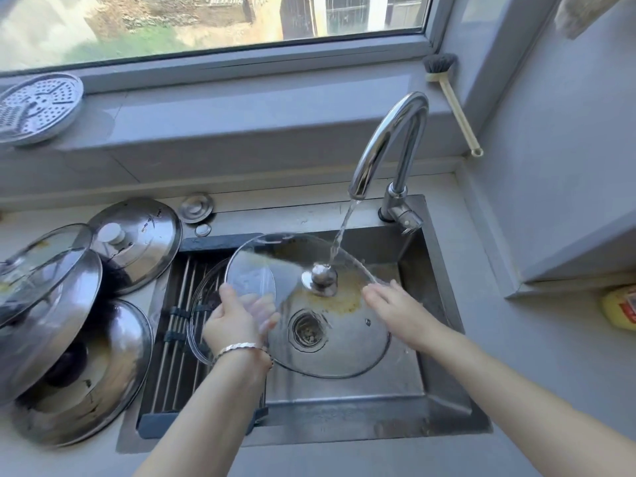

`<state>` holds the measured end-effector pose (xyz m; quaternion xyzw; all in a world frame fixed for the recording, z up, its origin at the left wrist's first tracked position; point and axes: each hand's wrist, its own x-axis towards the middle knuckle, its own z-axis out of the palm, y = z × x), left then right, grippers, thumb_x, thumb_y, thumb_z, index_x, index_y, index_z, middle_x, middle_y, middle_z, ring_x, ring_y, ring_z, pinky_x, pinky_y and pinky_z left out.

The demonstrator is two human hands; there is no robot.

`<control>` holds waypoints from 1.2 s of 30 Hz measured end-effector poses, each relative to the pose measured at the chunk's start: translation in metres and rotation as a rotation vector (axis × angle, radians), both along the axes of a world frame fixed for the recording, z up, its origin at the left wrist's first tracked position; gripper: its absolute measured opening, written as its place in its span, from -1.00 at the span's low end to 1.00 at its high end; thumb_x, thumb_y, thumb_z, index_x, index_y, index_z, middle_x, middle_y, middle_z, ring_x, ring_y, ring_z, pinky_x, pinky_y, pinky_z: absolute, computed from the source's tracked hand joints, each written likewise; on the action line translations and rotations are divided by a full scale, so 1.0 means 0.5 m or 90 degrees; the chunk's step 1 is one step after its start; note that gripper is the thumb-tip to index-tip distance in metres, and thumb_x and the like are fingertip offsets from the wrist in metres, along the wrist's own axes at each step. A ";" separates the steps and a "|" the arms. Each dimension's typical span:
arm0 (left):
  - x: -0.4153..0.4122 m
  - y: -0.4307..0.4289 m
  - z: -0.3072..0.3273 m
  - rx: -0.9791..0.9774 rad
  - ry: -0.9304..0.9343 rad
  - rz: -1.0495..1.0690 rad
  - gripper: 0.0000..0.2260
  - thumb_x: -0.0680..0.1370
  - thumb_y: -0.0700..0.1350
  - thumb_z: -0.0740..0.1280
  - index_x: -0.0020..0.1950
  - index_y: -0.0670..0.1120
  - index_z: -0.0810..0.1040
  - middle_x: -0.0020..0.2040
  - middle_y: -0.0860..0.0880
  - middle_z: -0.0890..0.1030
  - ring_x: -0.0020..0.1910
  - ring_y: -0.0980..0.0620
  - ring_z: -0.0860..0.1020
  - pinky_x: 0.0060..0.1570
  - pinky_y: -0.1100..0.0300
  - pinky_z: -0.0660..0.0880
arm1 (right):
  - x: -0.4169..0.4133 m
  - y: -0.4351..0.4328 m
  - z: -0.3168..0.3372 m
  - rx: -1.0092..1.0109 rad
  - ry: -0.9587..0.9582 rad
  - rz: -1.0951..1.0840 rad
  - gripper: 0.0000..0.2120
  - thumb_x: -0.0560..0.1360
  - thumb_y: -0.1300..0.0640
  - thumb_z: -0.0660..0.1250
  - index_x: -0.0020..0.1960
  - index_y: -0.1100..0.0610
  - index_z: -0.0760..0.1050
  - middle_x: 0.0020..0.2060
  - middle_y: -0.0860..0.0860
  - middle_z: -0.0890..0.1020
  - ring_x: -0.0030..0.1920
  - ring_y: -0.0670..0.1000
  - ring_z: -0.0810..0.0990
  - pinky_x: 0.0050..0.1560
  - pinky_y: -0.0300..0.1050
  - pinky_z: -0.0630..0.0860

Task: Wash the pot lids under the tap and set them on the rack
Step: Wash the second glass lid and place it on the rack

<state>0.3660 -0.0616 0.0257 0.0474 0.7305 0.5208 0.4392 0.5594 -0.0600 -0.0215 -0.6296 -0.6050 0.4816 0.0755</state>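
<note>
Water from the curved chrome tap (389, 139) strikes the round clear glass lid (330, 339), tilted over the steel sink (433, 270). The left hand (234, 321) pinches its rim, thumb above and fingers beneath, while the right hand (395, 308) lays straight fingers on the right edge. A smaller glass lid (197, 325) already lies on the dark slatted rack (175, 304). The domed steel lids (134, 242) piled on the table (516, 373) probably still wait.
</note>
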 end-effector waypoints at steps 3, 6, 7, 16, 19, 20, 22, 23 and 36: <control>0.032 -0.010 0.017 -0.028 -0.034 -0.035 -0.65 0.64 -0.06 0.06 -0.35 -0.06 0.26 -0.37 -0.03 0.29 -0.68 0.50 0.32 -0.53 0.59 0.32 | -0.006 -0.018 0.077 -0.026 0.000 0.238 -0.19 0.45 -0.30 0.20 0.54 -0.05 -0.10 0.53 -0.08 -0.09 0.52 -0.08 -0.02 0.45 -0.14 -0.01; 0.072 -0.013 0.012 -0.093 -0.098 -0.134 -0.65 0.65 -0.13 0.04 -0.34 -0.14 0.27 -0.38 -0.11 0.33 -0.72 0.15 0.43 -0.69 0.41 0.34 | -0.023 -0.052 0.110 0.016 -0.210 0.424 -0.04 0.40 -0.19 0.36 0.53 -0.02 -0.21 0.52 0.13 -0.08 0.38 0.15 0.34 0.30 -0.07 0.34; 0.083 -0.015 0.015 -0.088 -0.146 -0.141 -0.67 0.65 -0.14 0.05 -0.30 -0.20 0.30 -0.37 -0.18 0.39 -0.66 0.08 0.44 -0.67 0.31 0.40 | -0.029 -0.062 0.109 0.070 -0.286 0.459 -0.12 0.44 -0.02 0.34 0.52 0.05 -0.18 0.49 0.22 0.06 0.29 0.20 0.42 0.20 -0.03 0.42; 0.038 -0.004 0.011 -0.222 0.295 -0.683 -0.62 0.56 0.13 0.09 -0.22 -0.14 0.46 -0.36 -0.04 0.58 -0.38 -0.01 0.52 -0.28 0.19 0.44 | 0.032 -0.013 0.119 0.119 -0.297 0.310 -0.85 0.56 0.25 0.12 0.00 0.00 0.33 0.04 0.03 0.61 0.02 0.11 0.54 -0.20 -0.18 0.27; 0.008 -0.019 0.004 -0.018 0.665 -0.717 -0.58 0.41 0.36 0.11 -0.14 0.01 0.42 -0.27 0.10 0.51 -0.22 0.06 0.50 -0.25 0.21 0.40 | 0.024 0.007 0.136 0.124 -0.268 0.348 -0.72 0.57 0.19 0.15 0.19 -0.09 0.46 0.07 -0.08 0.62 0.07 0.01 0.54 -0.14 -0.22 0.27; 0.000 -0.022 -0.002 0.055 0.608 -0.756 -0.50 0.32 0.43 0.11 -0.01 0.07 0.40 -0.15 0.13 0.51 -0.12 0.12 0.49 -0.17 0.24 0.41 | 0.019 0.015 0.146 0.134 -0.268 0.377 -0.73 0.58 0.15 0.17 0.19 -0.09 0.48 0.05 -0.08 0.63 0.07 0.01 0.53 -0.14 -0.21 0.27; -0.004 -0.033 -0.013 0.120 0.465 -0.896 -0.23 0.19 0.55 0.09 0.29 0.19 0.25 0.18 0.20 0.42 0.15 0.23 0.41 0.14 0.27 0.37 | 0.007 0.032 0.174 0.158 -0.247 0.428 -0.77 0.56 0.09 0.20 0.17 -0.09 0.52 0.01 -0.08 0.63 0.04 0.00 0.53 -0.14 -0.18 0.30; -0.001 -0.040 -0.017 0.127 0.421 -0.956 -0.20 0.17 0.56 0.11 0.34 0.27 0.17 0.26 0.26 0.35 0.23 0.28 0.36 0.23 0.27 0.32 | 0.000 0.041 0.187 0.168 -0.230 0.447 -0.78 0.55 0.08 0.23 0.14 -0.08 0.55 -0.02 -0.08 0.64 0.01 -0.01 0.54 -0.13 -0.16 0.35; 0.037 -0.043 -0.026 0.127 -0.073 -0.444 -0.76 0.56 0.05 0.14 0.19 0.22 0.47 0.05 -0.09 0.63 0.04 -0.10 0.61 0.09 -0.09 0.52 | -0.078 0.078 0.019 0.396 0.046 -0.048 -0.34 0.51 -0.05 0.30 0.50 0.05 0.10 0.50 -0.07 0.07 0.49 -0.14 -0.09 0.48 -0.22 -0.15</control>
